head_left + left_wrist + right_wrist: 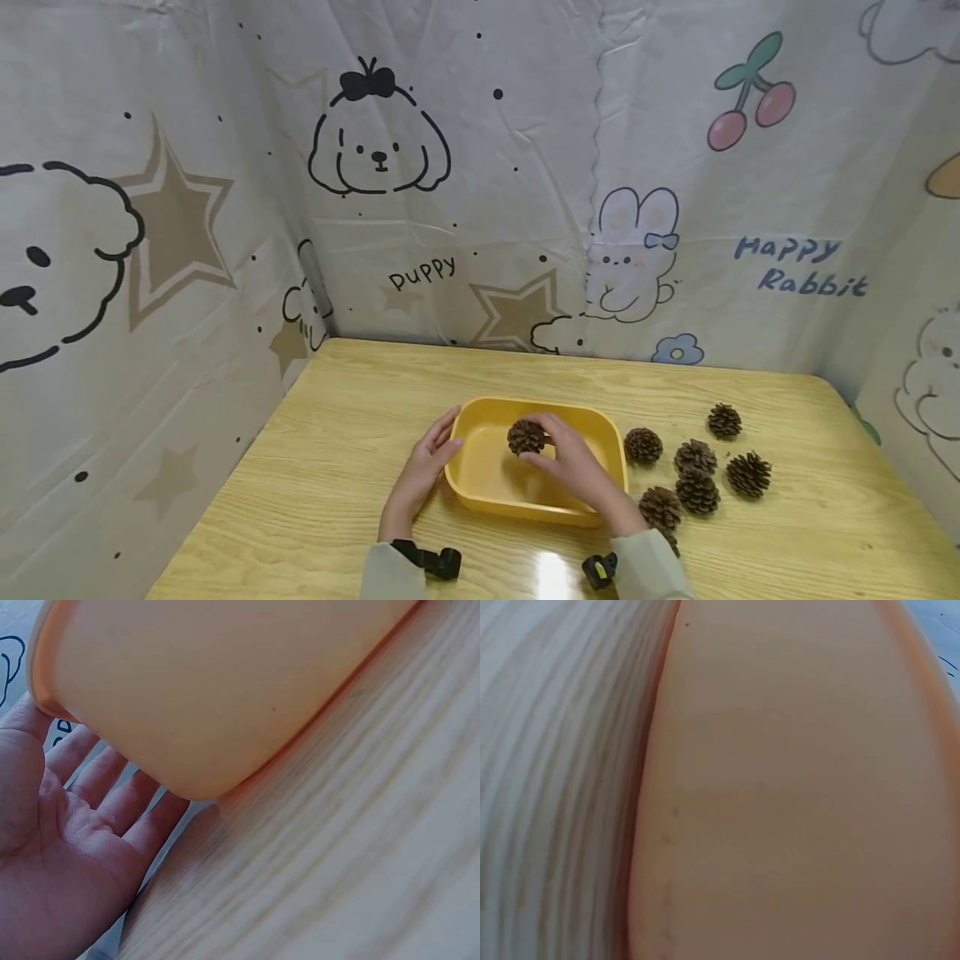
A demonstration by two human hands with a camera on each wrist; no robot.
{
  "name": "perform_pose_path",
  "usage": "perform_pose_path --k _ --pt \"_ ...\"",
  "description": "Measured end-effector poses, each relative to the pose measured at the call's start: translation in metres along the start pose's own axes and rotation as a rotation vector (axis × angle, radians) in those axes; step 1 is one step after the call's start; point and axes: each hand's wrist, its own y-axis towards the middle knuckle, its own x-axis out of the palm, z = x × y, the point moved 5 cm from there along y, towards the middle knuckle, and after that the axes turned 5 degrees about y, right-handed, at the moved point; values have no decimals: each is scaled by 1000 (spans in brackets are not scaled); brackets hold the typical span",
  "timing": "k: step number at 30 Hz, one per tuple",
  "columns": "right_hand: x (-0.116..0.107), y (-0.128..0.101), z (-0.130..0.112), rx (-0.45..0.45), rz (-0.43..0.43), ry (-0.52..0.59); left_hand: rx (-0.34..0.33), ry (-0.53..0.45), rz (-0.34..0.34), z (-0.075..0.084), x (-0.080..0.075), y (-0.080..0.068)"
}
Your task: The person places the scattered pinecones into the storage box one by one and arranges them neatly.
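Pinecone [524,437] in curled right-hand grip [573,465]

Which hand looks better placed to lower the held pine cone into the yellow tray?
Probably the right hand: it grips the pine cone over the yellow tray, while the left hand is at the tray's left side, holding no cone.

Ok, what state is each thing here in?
Tray: upright, no loose pinecone visible inside
Held pinecone: pinched, over the tray
Loose pinecones: lying on the table
Right grip: curled round the held pinecone
Left grip: touching the tray
Cloth backdrop: hanging, creased
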Motion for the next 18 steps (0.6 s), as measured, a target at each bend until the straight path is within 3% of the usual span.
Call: perform_pose_path --k 18 --pt "22 20 -6 -38 -52 -18 -14 8 -5 -1 -1 -1"
